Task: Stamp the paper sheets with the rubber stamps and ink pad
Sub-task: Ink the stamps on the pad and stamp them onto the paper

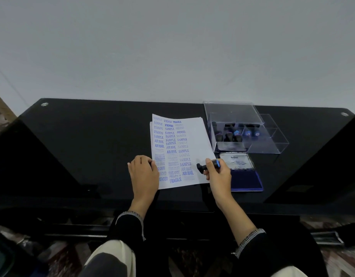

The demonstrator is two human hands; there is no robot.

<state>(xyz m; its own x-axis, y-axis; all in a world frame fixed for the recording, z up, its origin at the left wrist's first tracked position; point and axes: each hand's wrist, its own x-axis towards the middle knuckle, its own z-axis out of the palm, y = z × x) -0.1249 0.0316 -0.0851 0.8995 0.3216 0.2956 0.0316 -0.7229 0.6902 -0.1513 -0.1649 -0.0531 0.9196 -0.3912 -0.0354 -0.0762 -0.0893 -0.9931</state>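
over the paper sheets (194,136), the right hand (217,176) grips a rubber stamp (209,165) while the left hand (143,172) presses flat.

Blue-stamped sheets (194,136), stamp (209,165), open pad (245,179)

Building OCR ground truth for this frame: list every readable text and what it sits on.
"SAMPLE", "FRAGILE", "AMENDED", "AIR MAIL", "EXPRESS", "FAX OUT": blue stamp impressions, repeated in three columns on the top paper sheet.
"Artline": brand on the label inside the open lid of the ink pad.
Smaller lines below "Artline" on that label: too small to read.
Faint impressions, such as the one at the sheet's lower right: too pale to read.
Stamps in the clear box and the stamp in the right hand: no readable text.
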